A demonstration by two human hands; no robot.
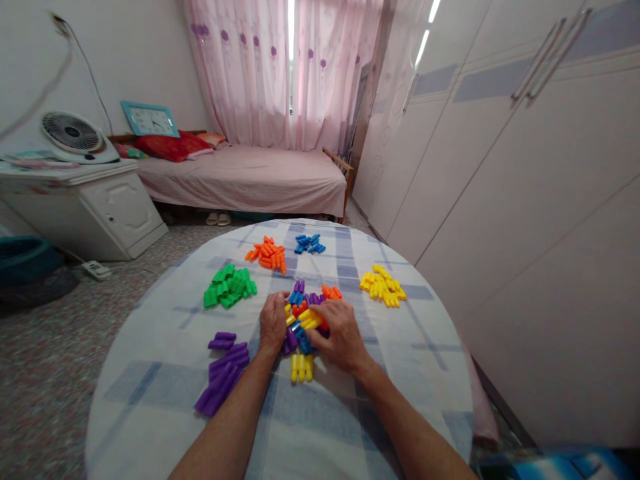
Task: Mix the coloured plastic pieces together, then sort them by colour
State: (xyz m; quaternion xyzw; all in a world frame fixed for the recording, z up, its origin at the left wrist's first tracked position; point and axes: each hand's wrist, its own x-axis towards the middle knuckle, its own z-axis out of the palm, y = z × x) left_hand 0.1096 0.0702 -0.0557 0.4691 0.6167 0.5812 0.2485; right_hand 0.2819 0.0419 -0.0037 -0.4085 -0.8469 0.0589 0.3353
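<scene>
A mixed pile of plastic pieces shaped like joined bullet-tipped tubes, with a blue piece (305, 341) and a purple piece (290, 341) among them, lies mid-table between my hands. My right hand (340, 328) reaches over the pile's right side, thumb and fingers closed around a yellow piece (311, 319). Cupped against the pile's left side is my left hand (273, 323), fingers curving round its edge and partly hidden; no piece shows in its grasp. Another yellow piece (301, 368) lies just in front of the pile. Orange pieces (332, 293) show behind my right fingers.
Around the round table (165, 413) lie single-colour heaps: green (229, 287), orange (269, 255), blue (309, 244), yellow (383, 286) and purple (225, 373), the last beside my left forearm. Beyond are a bed (250, 175), a cabinet with a fan (75, 136), and a wardrobe (500, 200) at right.
</scene>
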